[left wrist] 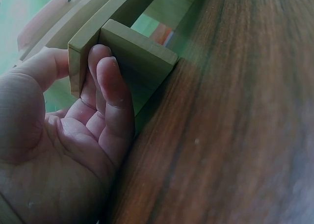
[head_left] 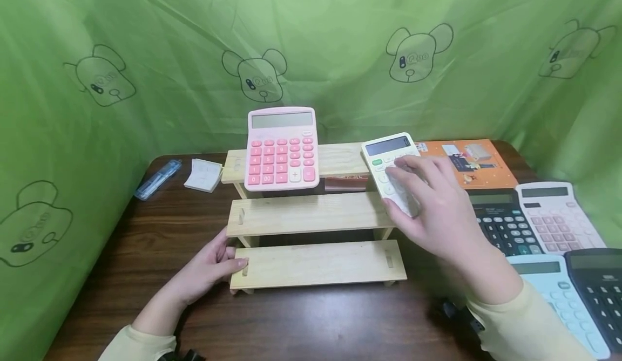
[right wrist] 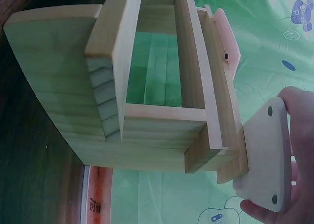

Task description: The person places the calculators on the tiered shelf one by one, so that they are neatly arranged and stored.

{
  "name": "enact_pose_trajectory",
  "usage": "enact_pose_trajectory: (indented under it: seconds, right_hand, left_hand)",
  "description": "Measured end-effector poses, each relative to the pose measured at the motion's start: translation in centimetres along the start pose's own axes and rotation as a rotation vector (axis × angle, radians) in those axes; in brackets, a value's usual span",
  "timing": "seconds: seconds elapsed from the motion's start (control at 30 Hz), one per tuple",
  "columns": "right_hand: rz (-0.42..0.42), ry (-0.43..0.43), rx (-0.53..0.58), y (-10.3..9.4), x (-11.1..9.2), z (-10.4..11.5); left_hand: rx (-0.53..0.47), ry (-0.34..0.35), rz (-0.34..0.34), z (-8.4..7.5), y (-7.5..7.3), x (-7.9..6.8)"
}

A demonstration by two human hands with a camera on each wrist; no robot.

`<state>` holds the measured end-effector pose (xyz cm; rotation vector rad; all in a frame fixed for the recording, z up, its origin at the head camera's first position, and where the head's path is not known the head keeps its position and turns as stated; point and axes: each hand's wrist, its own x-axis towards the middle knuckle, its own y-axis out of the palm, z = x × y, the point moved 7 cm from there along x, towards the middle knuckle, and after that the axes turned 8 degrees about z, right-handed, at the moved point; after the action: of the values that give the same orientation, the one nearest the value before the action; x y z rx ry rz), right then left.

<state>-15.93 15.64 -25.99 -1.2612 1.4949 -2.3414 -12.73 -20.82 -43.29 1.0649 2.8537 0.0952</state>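
A three-step wooden stand [head_left: 311,212] rests on the table. My left hand [head_left: 210,268] grips the left end of its lowest step, thumb on top and fingers underneath; the left wrist view shows the fingers [left wrist: 114,82] curled beneath the board. In my right hand [head_left: 437,204] is a white calculator [head_left: 389,146], held by its edges with the screen end up. It overlaps the right end of the top step, and in the right wrist view its back [right wrist: 267,150] is right at that board's end. A pink calculator [head_left: 282,148] leans on the top step's left part.
Right of the stand lie black [head_left: 502,223], pale pink [head_left: 559,215], light blue [head_left: 559,296] and dark [head_left: 600,291] calculators. An orange box [head_left: 466,161] lies behind them. White paper [head_left: 204,175] and a clear blue packet [head_left: 157,180] sit at the left. Green cloth [head_left: 335,53] hangs around.
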Motion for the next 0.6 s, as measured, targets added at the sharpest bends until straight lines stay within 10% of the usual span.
enact_pose_trajectory:
  seconds: [0.6]
  right_hand:
    - [0.127, -0.147, 0.140, 0.6, 0.3, 1.7]
  left_hand:
    - [-0.007, -0.015, -0.010, 0.3, -0.2, 0.0]
